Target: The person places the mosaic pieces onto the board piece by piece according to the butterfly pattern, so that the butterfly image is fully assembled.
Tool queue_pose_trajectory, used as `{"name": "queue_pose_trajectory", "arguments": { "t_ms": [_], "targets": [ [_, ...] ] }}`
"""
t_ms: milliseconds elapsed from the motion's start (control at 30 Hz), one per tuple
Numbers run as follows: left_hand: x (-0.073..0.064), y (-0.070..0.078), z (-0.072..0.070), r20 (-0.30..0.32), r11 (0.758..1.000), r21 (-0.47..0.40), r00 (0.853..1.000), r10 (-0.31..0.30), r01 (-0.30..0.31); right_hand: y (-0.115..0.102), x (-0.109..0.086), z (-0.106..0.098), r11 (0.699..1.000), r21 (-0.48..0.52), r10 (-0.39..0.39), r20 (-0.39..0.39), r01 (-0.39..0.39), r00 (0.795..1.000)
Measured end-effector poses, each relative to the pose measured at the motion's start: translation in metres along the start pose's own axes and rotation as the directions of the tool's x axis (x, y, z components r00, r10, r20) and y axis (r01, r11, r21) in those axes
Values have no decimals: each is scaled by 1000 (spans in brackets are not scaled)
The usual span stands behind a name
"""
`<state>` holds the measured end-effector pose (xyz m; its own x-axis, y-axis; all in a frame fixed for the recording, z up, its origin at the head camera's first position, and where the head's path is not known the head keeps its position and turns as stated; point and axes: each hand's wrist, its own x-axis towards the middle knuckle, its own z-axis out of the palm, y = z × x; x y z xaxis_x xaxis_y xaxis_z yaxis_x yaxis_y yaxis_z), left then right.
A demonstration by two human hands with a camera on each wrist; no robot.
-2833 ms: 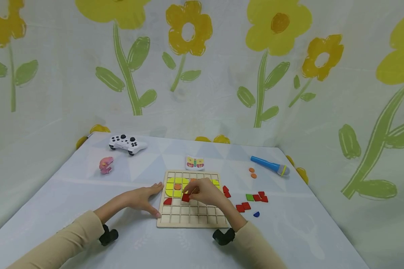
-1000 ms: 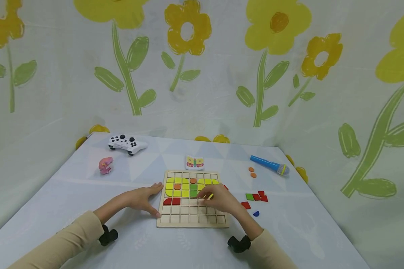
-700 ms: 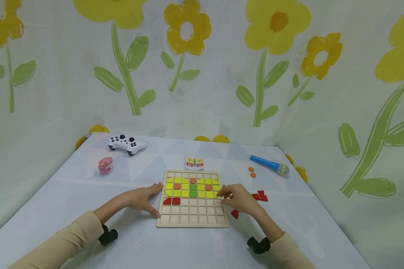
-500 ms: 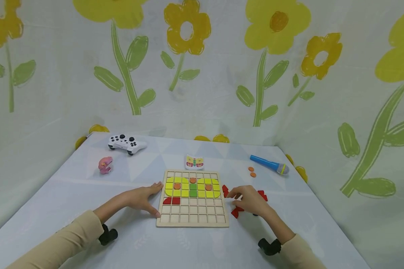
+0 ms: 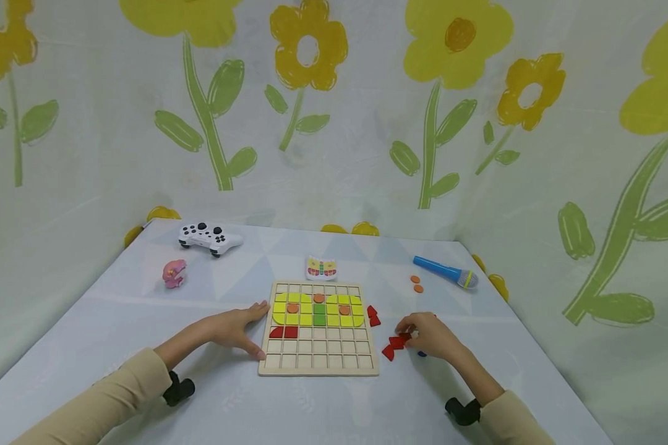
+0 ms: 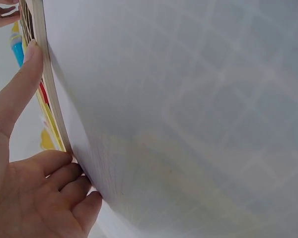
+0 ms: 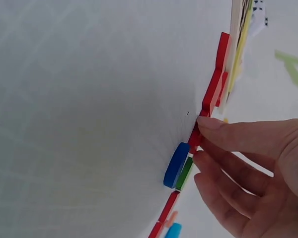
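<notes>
My left hand (image 5: pixel 236 330) rests along the left edge of a wooden grid board (image 5: pixel 320 364), thumb and fingertips spread against its rim. On the board lie yellow tiles (image 5: pixel 279 318), orange discs (image 5: pixel 344 309), green squares (image 5: pixel 320 320), a red quarter-round tile (image 5: pixel 276 332) and a red square tile (image 5: pixel 291 332). To the right of the board, my right hand (image 5: pixel 431 335) pinches another red tile (image 7: pixel 195 136) between thumb and fingers, low at the table. Beside it are more red tiles (image 5: pixel 388 352) and a blue half-round tile (image 7: pixel 176 165); a green tile (image 7: pixel 185 173) is hidden from the head view.
A butterfly pattern card (image 5: pixel 321 269) lies behind the board. Farther out are a white game controller (image 5: pixel 208 239), a pink toy (image 5: pixel 174 274), a blue toy microphone (image 5: pixel 446 272) and two loose orange discs (image 5: pixel 417 288). Two red pieces (image 5: pixel 373 316) lie by the board's right edge.
A red square tile, earlier in my right hand, now sits in the board beside the red quarter-round. My right hand has moved right, off the board to the loose tiles. My left hand stays put.
</notes>
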<state>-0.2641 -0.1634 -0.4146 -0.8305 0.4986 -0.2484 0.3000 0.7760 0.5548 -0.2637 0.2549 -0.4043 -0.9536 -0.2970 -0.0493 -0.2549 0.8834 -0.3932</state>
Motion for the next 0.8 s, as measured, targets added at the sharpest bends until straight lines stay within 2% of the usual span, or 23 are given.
{"name": "queue_pose_trajectory", "arguments": {
  "t_ms": [267,433,567,800],
  "targets": [
    [-1,2,-1,0,1000,-4,1000,5,-5,5,0,-1,1000,14,-14,-58,14,998],
    [-1,3,-1,7,1000,-3,1000,-10,10,11,1,-1,995,54,-78,-82,83,994],
    [-1,4,-1,7,1000,-5,1000,-19,19,12,2,-4,988,84,-120,-74,126,990],
    [0,4,0,7,1000,-4,1000,-31,31,-4,5,-7,970,116,-203,-100,214,974]
  ]
}}
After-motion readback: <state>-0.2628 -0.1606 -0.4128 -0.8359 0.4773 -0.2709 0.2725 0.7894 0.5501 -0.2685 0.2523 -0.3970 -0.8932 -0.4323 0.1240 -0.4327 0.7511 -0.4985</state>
